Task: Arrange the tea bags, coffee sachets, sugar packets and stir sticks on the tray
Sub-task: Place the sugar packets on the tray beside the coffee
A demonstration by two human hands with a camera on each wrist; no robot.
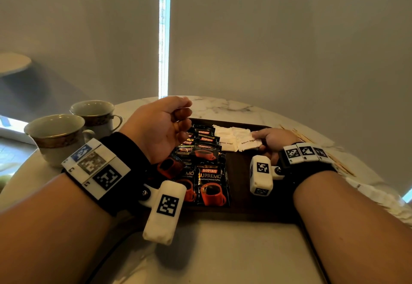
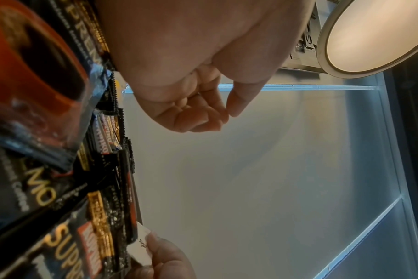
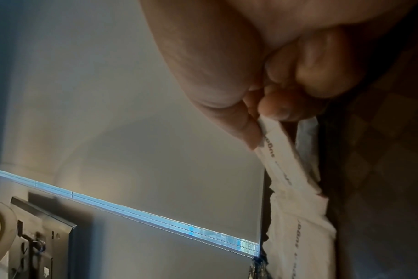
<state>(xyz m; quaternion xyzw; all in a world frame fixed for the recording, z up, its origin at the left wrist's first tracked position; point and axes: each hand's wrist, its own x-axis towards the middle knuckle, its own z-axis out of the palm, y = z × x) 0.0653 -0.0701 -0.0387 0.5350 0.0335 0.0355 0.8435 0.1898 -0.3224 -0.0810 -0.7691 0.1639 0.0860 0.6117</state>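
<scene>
Paper sugar packet [image 1: 249, 144], apparently crinkled

A dark wooden tray [image 1: 239, 185] is lying flat on the marble tabletop [image 1: 223, 250]. Black Kopiko coffee sachets [image 1: 208, 150] with red cups printed on them are lying overlapped in a column on the tray's left part. White brown-sugar packets [image 1: 225, 137] are sitting side by side at the tray's far edge, just right of the sachets; the rightmost sugar packet [image 1: 248, 144] is being pinched at its edge. Thin wooden stir sticks [image 1: 305, 137] are lying off the tray, beyond its right side.
</scene>
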